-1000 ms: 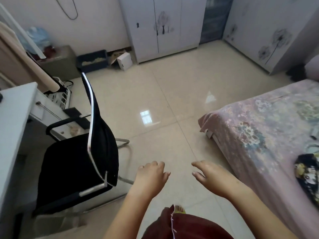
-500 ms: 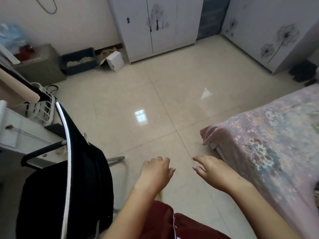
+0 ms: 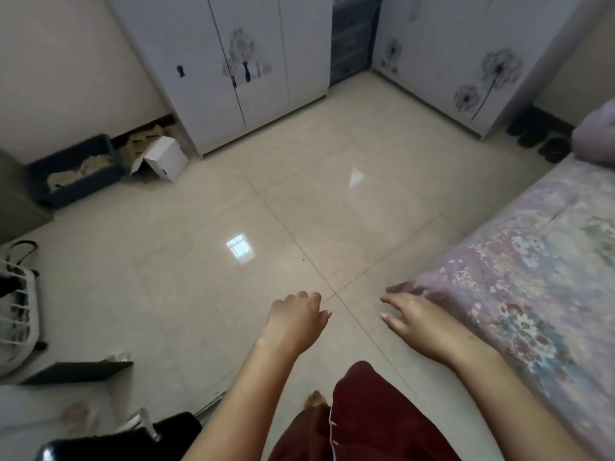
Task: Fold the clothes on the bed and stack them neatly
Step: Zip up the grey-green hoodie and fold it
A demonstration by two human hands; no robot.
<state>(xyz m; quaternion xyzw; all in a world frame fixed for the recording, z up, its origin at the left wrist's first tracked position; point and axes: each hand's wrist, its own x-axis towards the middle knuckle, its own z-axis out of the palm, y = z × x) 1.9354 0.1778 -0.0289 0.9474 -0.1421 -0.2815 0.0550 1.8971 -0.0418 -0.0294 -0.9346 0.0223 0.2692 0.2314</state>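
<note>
No clothes in view yet, just the bed (image 3: 532,261) corner. Left hand (image 3: 294,319) loosely curled, right hand (image 3: 419,319) spread, both empty. Clothes should be soft and light; I'd pinch shoulder seams.

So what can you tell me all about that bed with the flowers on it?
The bed fills the right side of the view and runs off the picture's edge. A soft-looking cloth cover, pale purple with pink, white and green flower patches, drapes over its edge toward the tiled floor, slightly wrinkled. Its near corner hangs down close by the right hand; whether they touch is unclear. A lilac pillow-like bundle sits at the far end. No clothes show on the visible part.
</note>
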